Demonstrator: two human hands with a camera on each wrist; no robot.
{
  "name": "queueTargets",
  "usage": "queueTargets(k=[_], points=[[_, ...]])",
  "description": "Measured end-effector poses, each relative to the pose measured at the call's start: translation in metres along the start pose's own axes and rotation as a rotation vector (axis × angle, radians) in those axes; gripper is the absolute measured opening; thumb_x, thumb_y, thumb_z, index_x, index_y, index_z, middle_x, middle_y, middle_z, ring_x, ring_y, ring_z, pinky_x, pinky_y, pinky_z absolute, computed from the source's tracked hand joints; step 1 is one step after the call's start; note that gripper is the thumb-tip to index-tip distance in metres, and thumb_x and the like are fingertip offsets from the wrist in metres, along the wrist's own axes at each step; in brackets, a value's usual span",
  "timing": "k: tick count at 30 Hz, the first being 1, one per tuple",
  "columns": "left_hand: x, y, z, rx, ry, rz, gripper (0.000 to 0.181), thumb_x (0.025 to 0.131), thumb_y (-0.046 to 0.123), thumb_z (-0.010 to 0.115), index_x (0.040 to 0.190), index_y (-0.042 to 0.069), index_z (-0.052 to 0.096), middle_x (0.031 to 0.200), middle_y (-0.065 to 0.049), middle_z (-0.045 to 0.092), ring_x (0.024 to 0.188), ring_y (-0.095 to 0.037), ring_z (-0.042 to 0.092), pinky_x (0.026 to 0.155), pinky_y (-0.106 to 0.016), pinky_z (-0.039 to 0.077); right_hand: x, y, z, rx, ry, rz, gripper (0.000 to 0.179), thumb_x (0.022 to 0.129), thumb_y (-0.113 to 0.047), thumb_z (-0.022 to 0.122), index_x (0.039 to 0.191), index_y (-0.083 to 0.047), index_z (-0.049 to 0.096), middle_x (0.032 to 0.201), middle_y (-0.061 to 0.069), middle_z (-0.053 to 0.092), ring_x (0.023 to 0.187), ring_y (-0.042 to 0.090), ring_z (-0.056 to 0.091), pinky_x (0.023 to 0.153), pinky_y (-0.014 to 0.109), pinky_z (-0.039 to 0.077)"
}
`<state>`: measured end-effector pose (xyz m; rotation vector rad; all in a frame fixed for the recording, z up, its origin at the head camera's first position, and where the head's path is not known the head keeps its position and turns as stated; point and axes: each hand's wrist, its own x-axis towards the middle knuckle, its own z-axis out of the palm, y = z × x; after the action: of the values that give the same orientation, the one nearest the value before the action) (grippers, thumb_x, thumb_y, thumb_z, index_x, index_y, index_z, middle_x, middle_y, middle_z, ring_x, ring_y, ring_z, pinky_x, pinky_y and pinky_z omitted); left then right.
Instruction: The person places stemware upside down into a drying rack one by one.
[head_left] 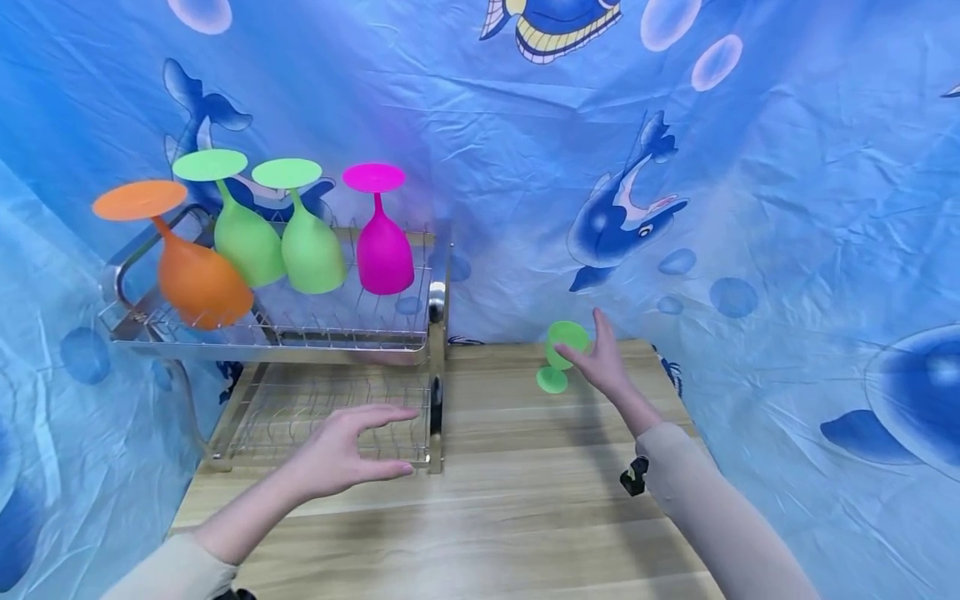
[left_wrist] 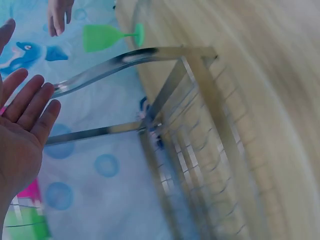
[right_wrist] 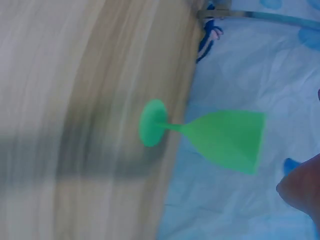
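Note:
A green goblet (head_left: pixel 564 340) stands upright near the back edge of the wooden table. My right hand (head_left: pixel 602 364) is beside it, thumb and fingers spread apart, overlapping part of the cup in the head view. In the right wrist view a gap shows between the goblet (right_wrist: pixel 227 137) and a fingertip (right_wrist: pixel 302 187). My left hand (head_left: pixel 348 450) hovers before the lower tier of the metal dish rack (head_left: pixel 345 357), thumb apart from the fingers and nothing in its grasp. Its palm and outstretched fingers show in the left wrist view.
Upside down on the rack's upper tier are an orange goblet (head_left: pixel 201 279), two green goblets, one of them the nearer green goblet (head_left: pixel 311 250), and a magenta goblet (head_left: pixel 385 254). A blue sea-print curtain (head_left: pixel 495 167) hangs behind and around the wooden table (head_left: pixel 517 492).

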<state>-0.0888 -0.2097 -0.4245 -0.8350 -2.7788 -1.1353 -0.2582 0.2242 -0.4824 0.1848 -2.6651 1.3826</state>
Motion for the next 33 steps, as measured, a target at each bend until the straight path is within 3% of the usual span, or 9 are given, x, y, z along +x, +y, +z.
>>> queueTargets(k=[6,12,23,33], points=[[-0.001,-0.016,0.025,-0.150,-0.033,-0.055,0.057,0.090,0.037,0.089,0.140,0.016,0.071,0.140,-0.004,0.071,0.128,-0.030,0.067,0.107,-0.047,0.056,0.005,0.021,0.016,0.100,0.037,0.103,0.125,0.091,-0.037,0.086,0.170,-0.002,-0.005,0.177,0.027,0.000,0.163,0.046,0.005,0.132,0.060,0.011],[-0.001,-0.025,0.038,-0.237,-0.020,-0.076,0.058,0.089,0.033,0.089,0.140,0.012,0.071,0.140,-0.006,0.070,0.129,-0.030,0.066,0.110,-0.042,0.055,0.010,0.038,0.031,0.148,0.102,0.122,0.126,0.088,-0.031,0.089,0.170,0.000,-0.002,0.175,0.029,0.005,0.162,0.046,0.009,0.132,0.059,0.012],[-0.005,-0.039,0.054,-0.185,0.068,-0.103,0.056,0.086,0.032,0.093,0.135,0.015,0.074,0.137,0.001,0.072,0.125,-0.025,0.069,0.106,-0.039,0.058,0.021,0.056,0.058,0.152,0.158,0.163,0.120,0.087,-0.031,0.091,0.169,-0.001,0.009,0.171,0.028,0.020,0.158,0.046,0.024,0.131,0.057,0.020],[-0.005,-0.040,0.060,-0.135,0.091,-0.148,0.057,0.085,0.039,0.093,0.136,0.021,0.074,0.137,0.003,0.072,0.120,-0.026,0.071,0.103,-0.041,0.059,0.021,0.059,0.055,0.167,0.156,0.189,0.104,0.092,-0.026,0.085,0.167,0.002,0.019,0.168,0.030,0.027,0.154,0.047,0.032,0.129,0.057,0.027]])
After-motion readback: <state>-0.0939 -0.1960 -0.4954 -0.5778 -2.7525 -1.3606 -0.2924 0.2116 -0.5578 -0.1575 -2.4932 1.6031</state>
